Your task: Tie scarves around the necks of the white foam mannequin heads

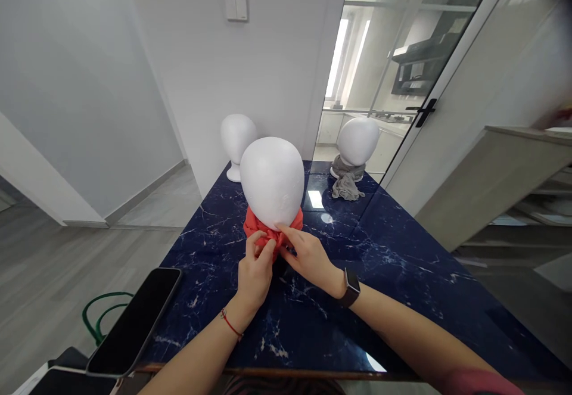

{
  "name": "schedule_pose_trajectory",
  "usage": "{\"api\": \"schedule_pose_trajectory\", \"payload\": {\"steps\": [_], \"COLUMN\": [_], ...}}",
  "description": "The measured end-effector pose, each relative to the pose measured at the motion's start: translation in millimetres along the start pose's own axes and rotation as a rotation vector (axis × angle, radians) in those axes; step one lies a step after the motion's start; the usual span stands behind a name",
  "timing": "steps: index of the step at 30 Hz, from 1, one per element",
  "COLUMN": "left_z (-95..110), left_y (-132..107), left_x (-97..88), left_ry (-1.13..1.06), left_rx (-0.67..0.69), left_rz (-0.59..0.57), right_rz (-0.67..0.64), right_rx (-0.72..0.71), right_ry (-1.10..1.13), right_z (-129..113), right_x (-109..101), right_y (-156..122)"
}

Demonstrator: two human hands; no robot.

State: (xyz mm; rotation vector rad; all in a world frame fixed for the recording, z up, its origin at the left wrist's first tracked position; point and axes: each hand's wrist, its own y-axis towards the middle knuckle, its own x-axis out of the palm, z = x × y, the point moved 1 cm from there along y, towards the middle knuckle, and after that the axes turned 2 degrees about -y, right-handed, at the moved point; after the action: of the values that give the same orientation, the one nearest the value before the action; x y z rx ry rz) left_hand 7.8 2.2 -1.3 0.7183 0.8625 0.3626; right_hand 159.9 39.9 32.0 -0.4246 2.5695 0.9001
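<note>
A white foam mannequin head [271, 180] stands upright on the dark blue marbled table [214, 252]. Around its neck is wrapped a red scarf [254, 222], bunched at the front. My left hand [255, 270] pinches the gathered cloth between thumb and fingers, just below the chin. From the right, my right hand [310, 255] grips the same scarf, its index finger stretched up against the head's lower edge. The fingertips partly cover the bunched cloth, so its exact shape is hidden.
A bare foam head [238, 136] stands behind to the left. At the back right, another foam head [358, 140] wears a grey scarf [347, 183]. A black-screened phone [136, 320] lies at the table's left edge. Beyond is a glass door [379, 43].
</note>
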Motion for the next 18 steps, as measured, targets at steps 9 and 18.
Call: {"api": "schedule_pose_trajectory", "payload": {"steps": [9, 18], "left_z": [3.6, -4.5], "left_y": [11.5, 11.7], "left_x": [-6.4, 9.6], "left_ry": [-0.378, -0.429], "left_rx": [-0.239, -0.329], "left_rz": [-0.086, -0.219], "right_rz": [0.104, 0.234], "right_rx": [-0.026, 0.09], "right_ry": [-0.057, 0.049], "right_z": [-12.3, -9.4], "right_x": [-6.5, -10.4], "right_y": [7.4, 6.8]}}
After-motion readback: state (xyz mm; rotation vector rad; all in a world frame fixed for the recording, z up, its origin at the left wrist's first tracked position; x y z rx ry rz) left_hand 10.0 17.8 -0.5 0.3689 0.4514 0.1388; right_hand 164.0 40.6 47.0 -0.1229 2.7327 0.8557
